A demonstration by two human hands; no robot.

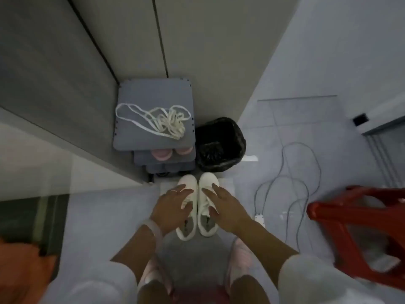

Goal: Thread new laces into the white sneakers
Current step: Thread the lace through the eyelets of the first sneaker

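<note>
Two white sneakers stand side by side on the floor, toes pointing away from me: the left sneaker (188, 224) and the right sneaker (207, 181). My left hand (169, 210) lies over the left sneaker with fingers spread and nearly straight. My right hand (228, 208) lies over the right sneaker in the same way. Whether the hands touch the shoes or hover just above them is unclear. A tangled bundle of white laces (162, 121) lies on top of a grey shoe rack (135, 141) beyond the sneakers.
A black bin (220, 145) stands right of the rack. Pink slippers (162, 154) sit on a lower shelf. A grey cable (291, 172) with a power strip (260, 219) loops on the floor at right. A red stool (359, 224) is near right. Walls close the left.
</note>
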